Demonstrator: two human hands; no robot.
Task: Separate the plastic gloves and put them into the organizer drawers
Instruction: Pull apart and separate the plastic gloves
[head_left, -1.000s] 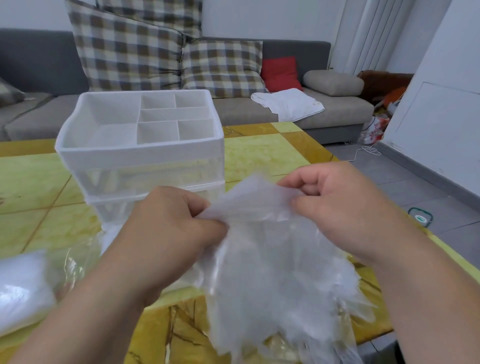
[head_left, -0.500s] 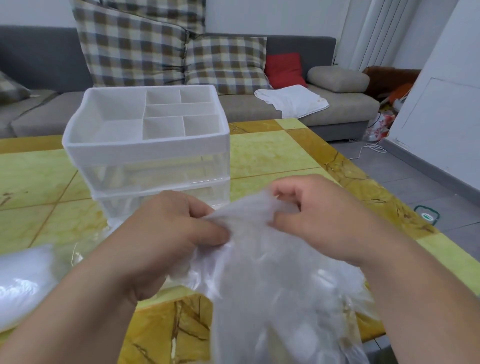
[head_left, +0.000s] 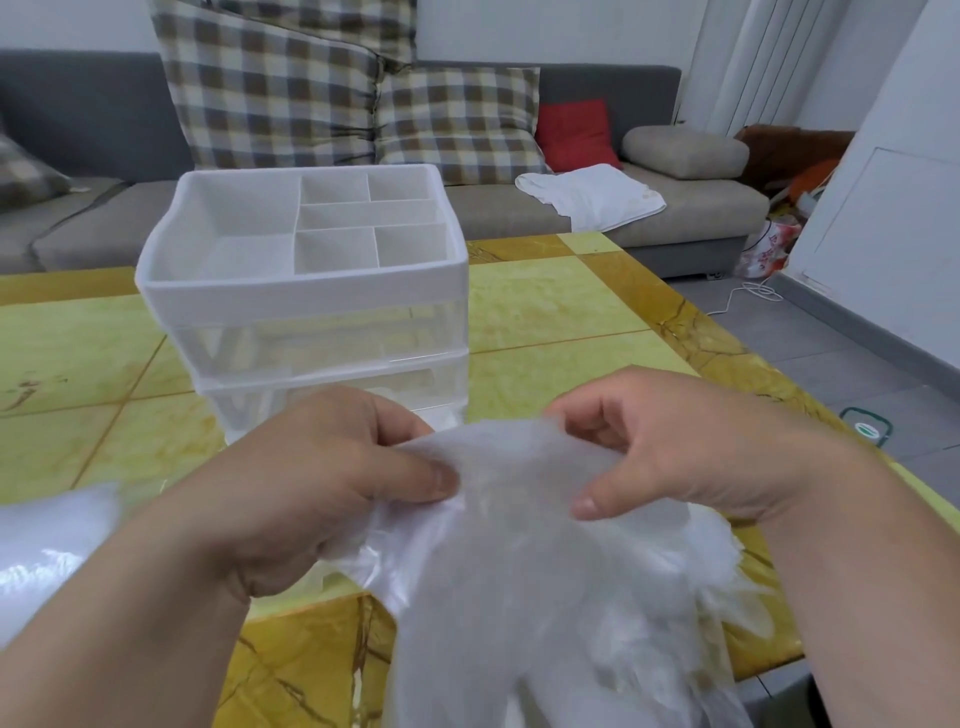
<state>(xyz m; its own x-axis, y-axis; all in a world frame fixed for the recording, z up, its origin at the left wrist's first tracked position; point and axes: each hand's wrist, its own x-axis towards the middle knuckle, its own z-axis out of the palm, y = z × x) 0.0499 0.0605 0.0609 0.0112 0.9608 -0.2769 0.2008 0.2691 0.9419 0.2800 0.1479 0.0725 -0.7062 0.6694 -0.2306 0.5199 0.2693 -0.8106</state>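
Observation:
A stack of thin, clear plastic gloves (head_left: 545, 587) hangs in front of me over the near edge of the table. My left hand (head_left: 311, 483) pinches the stack's top edge between thumb and fingers. My right hand (head_left: 675, 452) holds the same edge from the right, its fingers curled into the plastic and its thumb lying on top. Behind my hands stands the white organizer (head_left: 306, 291), with a divided open tray on top and two clear drawers below, both pushed in.
A clear bag of more white plastic (head_left: 47, 545) lies at the left edge of the yellow-green marble table (head_left: 561, 322). A grey sofa (head_left: 597, 218) with plaid cushions stands behind the table. Grey floor lies to the right.
My hands have dropped lower and drawn slightly apart along the gloves' top edge. My right thumb now lies free on top of the plastic. The view has shifted.

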